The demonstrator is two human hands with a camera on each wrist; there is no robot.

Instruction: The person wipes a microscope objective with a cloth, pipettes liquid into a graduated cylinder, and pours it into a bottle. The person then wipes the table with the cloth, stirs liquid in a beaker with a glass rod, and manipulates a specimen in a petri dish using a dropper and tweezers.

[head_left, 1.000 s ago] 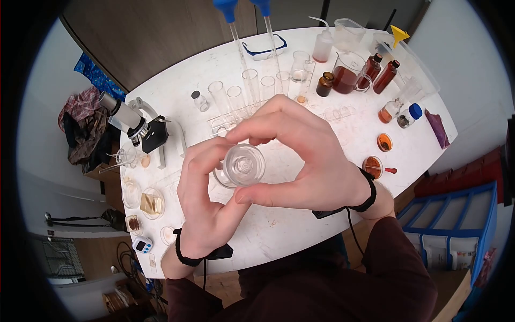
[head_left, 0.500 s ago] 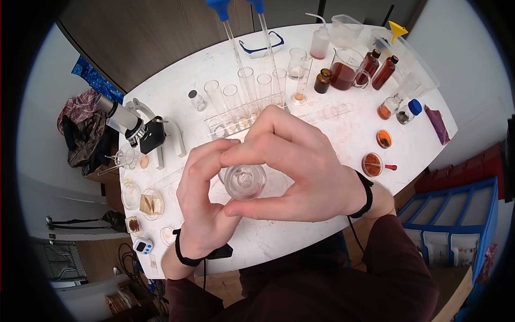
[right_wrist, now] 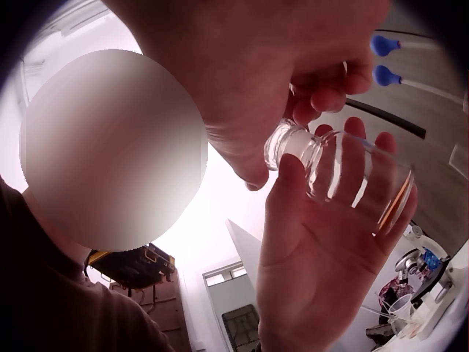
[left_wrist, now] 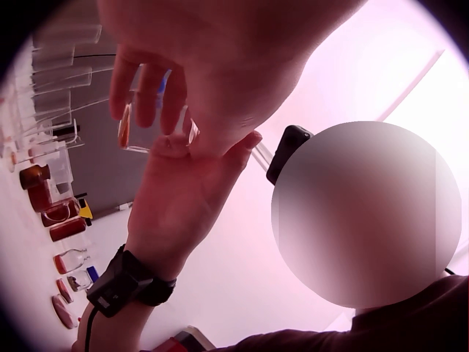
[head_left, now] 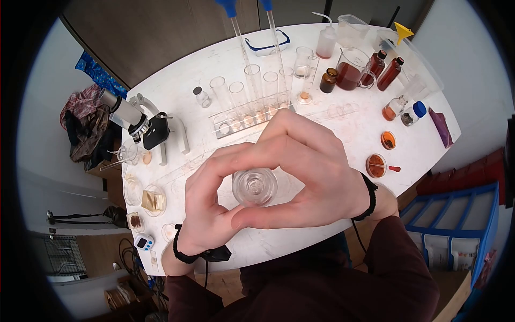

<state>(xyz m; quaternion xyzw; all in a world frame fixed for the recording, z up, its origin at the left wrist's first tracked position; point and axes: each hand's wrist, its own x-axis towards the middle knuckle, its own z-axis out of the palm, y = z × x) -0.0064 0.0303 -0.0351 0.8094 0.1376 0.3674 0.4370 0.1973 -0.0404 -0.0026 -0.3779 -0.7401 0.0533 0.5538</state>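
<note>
A clear glass bottle (right_wrist: 366,176) with a glass stopper (head_left: 255,185) is held above the table between both hands. A thin layer of orange liquid (right_wrist: 396,202) shows at its base in the right wrist view. My left hand (head_left: 209,198) grips the bottle, its fingers wrapped behind the glass and its thumb near the neck. My right hand (head_left: 306,177) curls round the stopper end, index finger on the far side and thumb on the near side. From the head view the bottle's body is mostly hidden under the stopper and hands.
Beyond the hands stands a rack (head_left: 241,129) of test tubes, two with blue-bulbed pipettes. A microscope (head_left: 153,131) and dishes (head_left: 154,201) are on the left. A beaker of red liquid (head_left: 351,72), dark red bottles (head_left: 390,74) and small orange dishes (head_left: 376,165) lie on the right.
The right hand has turned a little about the stopper, its thumb shifting toward the body. Both hands and the bottle have moved slightly toward the body and right.
</note>
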